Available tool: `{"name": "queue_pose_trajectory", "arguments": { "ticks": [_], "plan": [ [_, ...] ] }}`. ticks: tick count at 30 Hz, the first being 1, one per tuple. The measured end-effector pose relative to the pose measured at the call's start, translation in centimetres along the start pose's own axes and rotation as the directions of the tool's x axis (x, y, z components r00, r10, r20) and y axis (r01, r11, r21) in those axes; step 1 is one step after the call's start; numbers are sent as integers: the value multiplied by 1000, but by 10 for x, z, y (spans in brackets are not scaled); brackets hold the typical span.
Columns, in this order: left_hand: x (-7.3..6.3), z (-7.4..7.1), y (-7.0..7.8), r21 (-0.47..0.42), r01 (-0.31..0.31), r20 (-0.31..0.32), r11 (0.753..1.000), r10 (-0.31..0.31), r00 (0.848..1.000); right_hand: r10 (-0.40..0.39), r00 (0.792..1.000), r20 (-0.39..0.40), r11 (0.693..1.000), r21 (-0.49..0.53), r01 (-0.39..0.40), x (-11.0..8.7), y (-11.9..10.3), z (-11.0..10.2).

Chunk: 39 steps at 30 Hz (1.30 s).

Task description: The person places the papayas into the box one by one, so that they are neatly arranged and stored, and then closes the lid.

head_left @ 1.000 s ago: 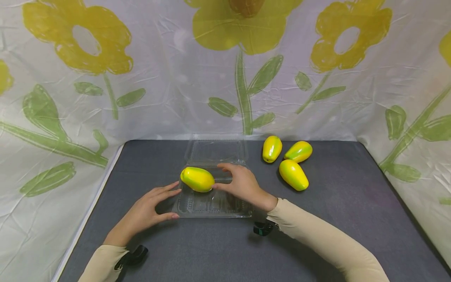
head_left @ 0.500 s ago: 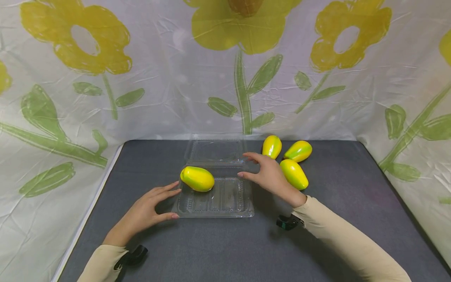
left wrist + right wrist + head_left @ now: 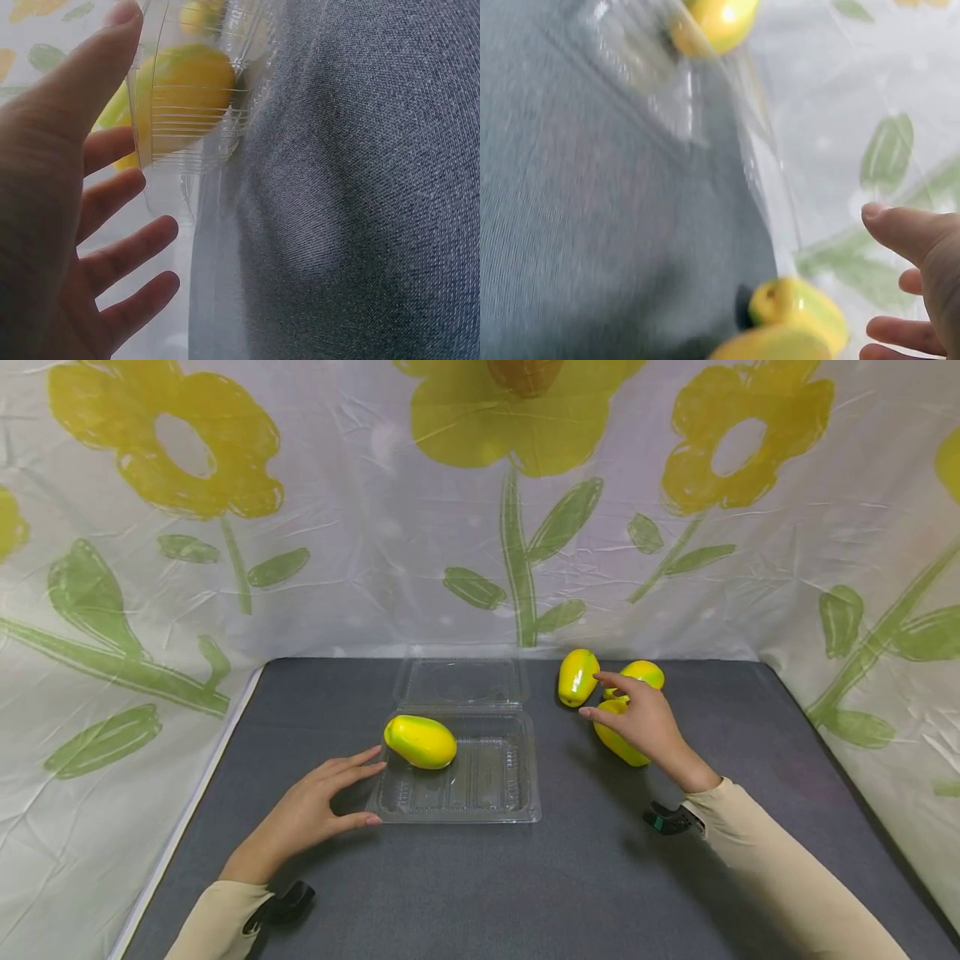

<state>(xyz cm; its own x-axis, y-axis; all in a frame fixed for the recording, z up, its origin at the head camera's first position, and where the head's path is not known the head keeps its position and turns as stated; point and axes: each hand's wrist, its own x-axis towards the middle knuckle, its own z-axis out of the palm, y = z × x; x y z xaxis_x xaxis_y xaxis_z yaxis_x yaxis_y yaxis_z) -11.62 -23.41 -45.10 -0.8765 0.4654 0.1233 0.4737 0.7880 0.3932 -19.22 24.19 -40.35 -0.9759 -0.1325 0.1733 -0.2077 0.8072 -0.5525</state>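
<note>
A clear plastic clamshell box (image 3: 491,777) lies with its lid (image 3: 461,681) folded back. One yellow-green papaya (image 3: 422,742) sits in the far left part of its base. My left hand (image 3: 311,802) is at the box's left side, fingers spread; in the left wrist view the thumb (image 3: 112,37) and fingertips reach the clear wall. Over to the right, my right hand (image 3: 648,718) hovers with thumb and fingers apart, holding nothing. It partly covers the front papaya (image 3: 618,747) and the back right papaya (image 3: 647,672). Beside its fingertips is the back left papaya (image 3: 577,678).
A dark grey cloth (image 3: 450,893) covers the table. Behind and at both sides hangs a pale curtain (image 3: 360,568) printed with yellow flowers. The folded-back lid reaches the table's far edge, close to the curtain.
My right hand has left the papaya in the box and moved right, over the group of papayas. The left hand and the box have stayed in place.
</note>
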Motion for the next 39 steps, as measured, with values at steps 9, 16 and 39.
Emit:
{"name": "queue_pose_trajectory", "arguments": {
  "ticks": [9,16,39],
  "plan": [
    [-2,2,-1,-10,4,1,1000,-4,1000,34,999,9,999,-23,-34,-8,29,-9],
    [-2,2,0,-15,5,-1,1000,-5,1000,32,999,13,998,-46,-31,-12,39,-7],
    [0,0,1,-10,2,2,1000,-2,1000,42,999,28,996,-75,-40,-21,47,-11]
  ]
}}
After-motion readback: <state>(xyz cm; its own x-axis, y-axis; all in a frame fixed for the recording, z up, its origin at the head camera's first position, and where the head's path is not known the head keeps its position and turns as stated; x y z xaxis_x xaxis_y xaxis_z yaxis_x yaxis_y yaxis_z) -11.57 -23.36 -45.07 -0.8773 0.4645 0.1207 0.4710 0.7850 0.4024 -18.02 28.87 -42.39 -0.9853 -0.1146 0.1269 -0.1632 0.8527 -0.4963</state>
